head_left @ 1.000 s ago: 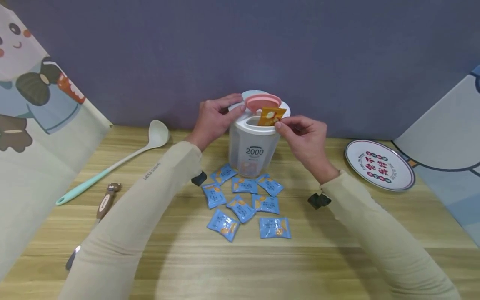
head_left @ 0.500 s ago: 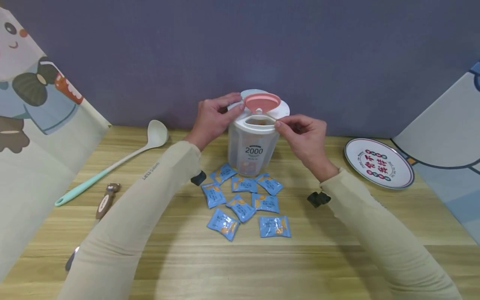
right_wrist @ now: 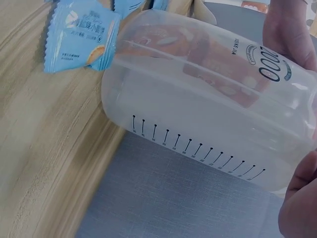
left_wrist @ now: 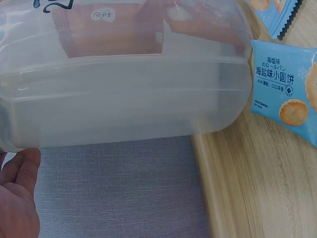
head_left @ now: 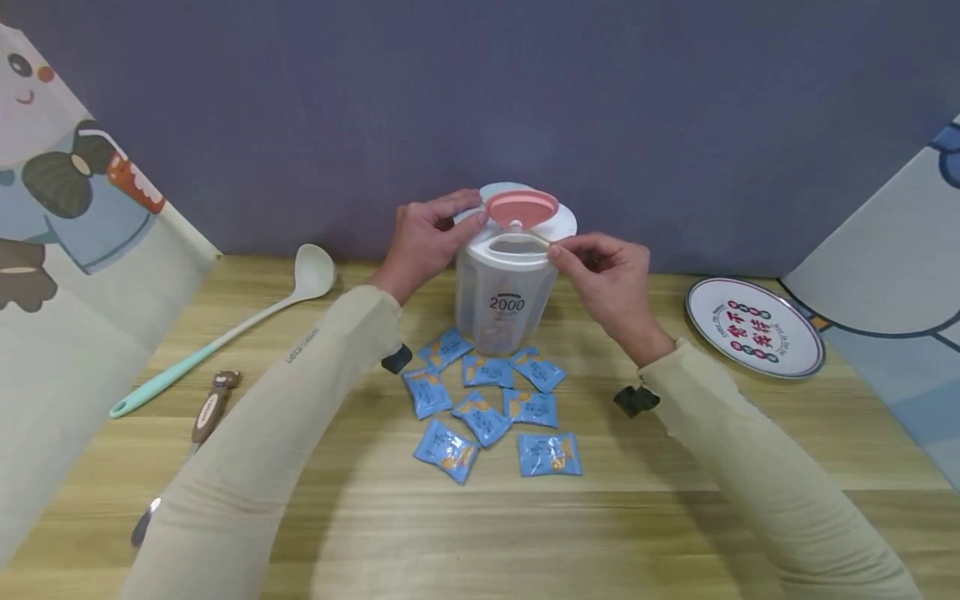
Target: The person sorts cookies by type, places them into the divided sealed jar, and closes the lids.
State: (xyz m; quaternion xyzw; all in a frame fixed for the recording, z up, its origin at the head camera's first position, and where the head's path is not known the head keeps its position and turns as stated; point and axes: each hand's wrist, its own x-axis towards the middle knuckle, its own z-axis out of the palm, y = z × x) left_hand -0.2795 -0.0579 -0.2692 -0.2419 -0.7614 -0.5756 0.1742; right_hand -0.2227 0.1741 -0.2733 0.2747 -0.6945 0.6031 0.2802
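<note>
A clear plastic storage container [head_left: 498, 300] marked "2000" stands upright by the back wall. Its white lid [head_left: 555, 227] has a pink-lined flap [head_left: 522, 208] raised, leaving the pour opening uncovered. Through the container's wall, orange-red snack packets [right_wrist: 225, 74] show inside. My left hand [head_left: 427, 237] grips the left side of the lid, thumb on top. At the right front rim, thumb and forefinger of my right hand [head_left: 611, 271] pinch the lid's edge; no packet is visible between them. Several blue biscuit packets [head_left: 482, 417] lie on the table before the container.
To the left lie a white ladle [head_left: 313, 273] with a mint handle and a utensil with a brown bear handle [head_left: 210, 412], partly under my left sleeve. A white plate [head_left: 753, 329] with red lettering rests at the right. A grey-blue wall [head_left: 480, 100] closes the back.
The orange packet that my right hand held in the opening has dropped into the container. Both hands stay at the lid, almost unmoved.
</note>
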